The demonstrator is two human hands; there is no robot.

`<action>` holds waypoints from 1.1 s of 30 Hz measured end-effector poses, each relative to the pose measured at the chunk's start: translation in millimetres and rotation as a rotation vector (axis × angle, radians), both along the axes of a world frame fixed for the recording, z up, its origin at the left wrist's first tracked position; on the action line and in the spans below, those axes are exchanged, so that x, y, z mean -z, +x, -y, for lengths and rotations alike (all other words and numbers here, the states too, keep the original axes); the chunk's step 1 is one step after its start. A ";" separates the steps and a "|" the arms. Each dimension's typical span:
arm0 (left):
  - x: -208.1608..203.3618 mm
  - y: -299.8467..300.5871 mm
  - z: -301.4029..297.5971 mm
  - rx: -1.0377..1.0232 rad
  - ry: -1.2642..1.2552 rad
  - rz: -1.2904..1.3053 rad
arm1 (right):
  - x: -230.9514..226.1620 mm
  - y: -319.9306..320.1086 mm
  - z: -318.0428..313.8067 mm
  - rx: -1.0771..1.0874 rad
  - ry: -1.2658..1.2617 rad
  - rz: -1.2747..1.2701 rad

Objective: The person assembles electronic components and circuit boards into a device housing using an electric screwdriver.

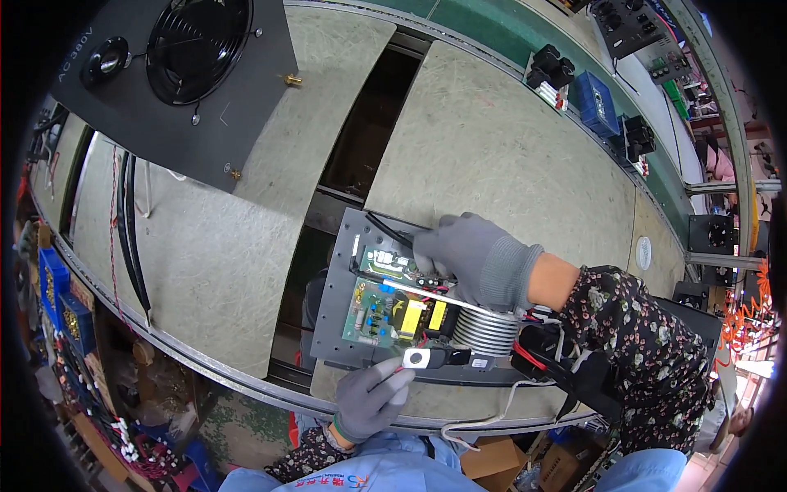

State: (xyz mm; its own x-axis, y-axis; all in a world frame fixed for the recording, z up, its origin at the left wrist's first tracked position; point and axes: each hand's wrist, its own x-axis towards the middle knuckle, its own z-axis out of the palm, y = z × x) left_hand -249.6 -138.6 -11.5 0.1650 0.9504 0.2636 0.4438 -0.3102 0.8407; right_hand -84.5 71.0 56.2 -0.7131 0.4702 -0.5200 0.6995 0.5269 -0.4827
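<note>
Head view: right hand (479, 256) palm-down at the upper circuit board (388, 264).

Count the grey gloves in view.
2: one on the left hand, at the near edge of the grey panel; one on the right hand, over its far side. More may be hidden.

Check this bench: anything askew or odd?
No clear damage. Near the circuit assembly, a white cable loops loosely past the near edge of the bench; odd, since it could snag there.
</note>
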 end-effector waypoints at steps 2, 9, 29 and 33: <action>-1.8 1.1 0.7 -0.002 0.007 -0.015 | 2.3 -6.9 0.8 0.016 0.023 0.027; -2.4 -1.4 0.2 -0.090 -0.031 0.016 | 13.6 -18.3 -1.1 -0.028 -0.008 0.083; 6.4 -34.6 -25.1 -0.233 0.180 0.033 | -83.8 26.3 170.6 0.692 0.418 -0.726; 4.9 -48.3 -34.9 -0.215 0.037 -0.043 | -53.9 129.4 321.7 0.816 -0.019 -0.963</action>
State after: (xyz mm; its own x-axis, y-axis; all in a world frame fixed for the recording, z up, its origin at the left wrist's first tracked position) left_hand -297.9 -103.6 -16.4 -0.0286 0.9548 0.2960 0.5386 -0.2347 0.8092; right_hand 44.9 -250.7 110.1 -0.3128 0.9492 0.0358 0.1790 0.0959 -0.9792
